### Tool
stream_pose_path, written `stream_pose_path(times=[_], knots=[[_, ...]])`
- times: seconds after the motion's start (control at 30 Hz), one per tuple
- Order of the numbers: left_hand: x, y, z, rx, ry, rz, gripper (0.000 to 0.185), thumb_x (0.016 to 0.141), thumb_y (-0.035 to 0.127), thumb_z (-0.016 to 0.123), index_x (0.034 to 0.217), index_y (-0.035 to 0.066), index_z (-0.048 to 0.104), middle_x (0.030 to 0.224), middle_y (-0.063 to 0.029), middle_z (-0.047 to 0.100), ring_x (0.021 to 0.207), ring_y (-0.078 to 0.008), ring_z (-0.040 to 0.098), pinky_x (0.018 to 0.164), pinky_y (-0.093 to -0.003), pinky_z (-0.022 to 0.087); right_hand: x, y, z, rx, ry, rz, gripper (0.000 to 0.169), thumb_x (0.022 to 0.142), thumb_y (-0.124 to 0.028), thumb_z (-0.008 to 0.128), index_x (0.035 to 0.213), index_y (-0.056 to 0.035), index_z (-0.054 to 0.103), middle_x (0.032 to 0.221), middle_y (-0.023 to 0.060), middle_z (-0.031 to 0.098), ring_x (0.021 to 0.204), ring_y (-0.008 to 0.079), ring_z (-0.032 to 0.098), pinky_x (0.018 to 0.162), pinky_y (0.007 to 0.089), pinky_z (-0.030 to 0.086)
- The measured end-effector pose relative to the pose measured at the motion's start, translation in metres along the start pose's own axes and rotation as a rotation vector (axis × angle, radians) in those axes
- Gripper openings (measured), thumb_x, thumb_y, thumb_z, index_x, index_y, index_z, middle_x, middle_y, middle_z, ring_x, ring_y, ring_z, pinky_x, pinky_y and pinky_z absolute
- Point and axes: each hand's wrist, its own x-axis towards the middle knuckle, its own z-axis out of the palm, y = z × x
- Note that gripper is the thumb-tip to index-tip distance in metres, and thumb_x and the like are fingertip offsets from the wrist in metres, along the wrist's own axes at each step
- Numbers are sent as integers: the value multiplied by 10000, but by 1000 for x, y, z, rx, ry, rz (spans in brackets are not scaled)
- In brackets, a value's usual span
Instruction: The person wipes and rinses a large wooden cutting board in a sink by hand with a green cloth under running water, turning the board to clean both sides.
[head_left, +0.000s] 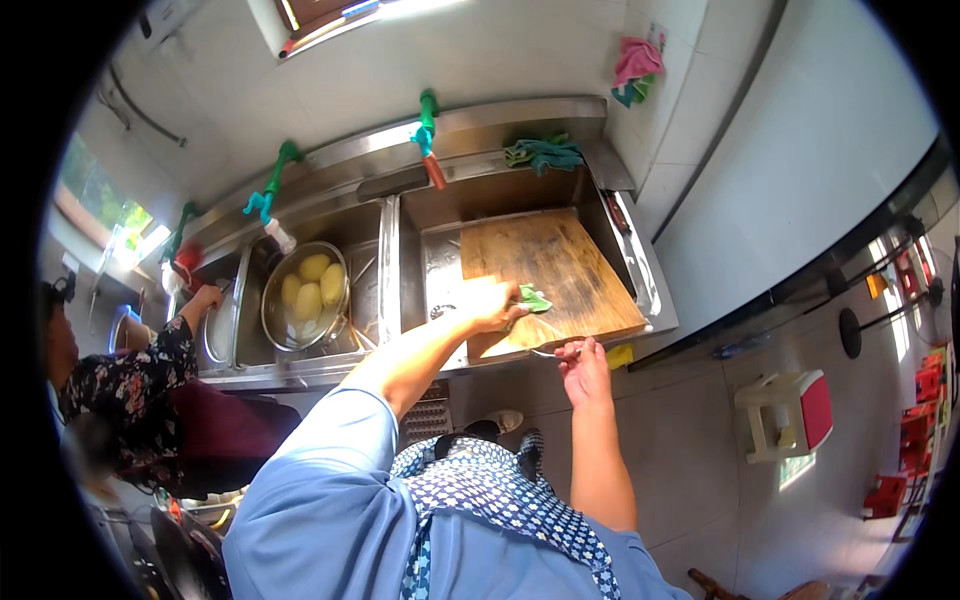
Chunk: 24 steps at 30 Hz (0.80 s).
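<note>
A wooden cutting board (551, 262) lies across the right-hand basin of a steel sink. Over its left part, my left hand (499, 306) has its fingers closed on a small green piece (535, 298), which looks like cloth. My right hand (585, 367) is at the board's front edge, palm up, with its fingertips pinching a thin curved metal object (551, 351); what it is cannot be told. Just right of that hand, a yellow item (619, 356) shows below the sink's edge.
Peeled potatoes sit in a metal bowl (264, 300) in the middle basin. Taps (431, 161) overhang the sink. A dark-handled utensil (617, 212) lies on the right rim, green cloths (544, 154) at the back. A co-worker (142, 375) stands left; a stool (784, 416) is at right.
</note>
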Motion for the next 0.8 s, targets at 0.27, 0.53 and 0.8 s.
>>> stream_pose_path(times=[0.27, 0.53, 0.8], knots=[[-9, -27, -36, -95, -11, -215, 323, 888, 338, 697, 991, 52, 587, 898, -147, 675, 859, -284, 659, 772, -385, 507, -8, -22, 9, -100, 61, 114, 265, 1065, -325, 367, 958, -110, 479, 811, 61, 594, 788, 214, 633, 627, 295, 475], [-1, -55, -29, -115, 8, -231, 272, 861, 241, 703, 967, 26, 575, 1014, -219, 614, 957, -381, 605, 815, -447, 479, 0, -26, 13, -154, 57, 184, 278, 1062, -305, 390, 929, -82, 490, 817, 81, 585, 843, 236, 637, 652, 310, 483], [-4, -53, -39, -181, 60, -228, 244, 851, 228, 704, 907, 23, 584, 940, -205, 649, 914, -394, 623, 794, -457, 489, -5, -29, 29, -311, 114, 258, 299, 1060, -322, 391, 942, -79, 519, 857, 123, 648, 837, 269, 677, 685, 376, 556]])
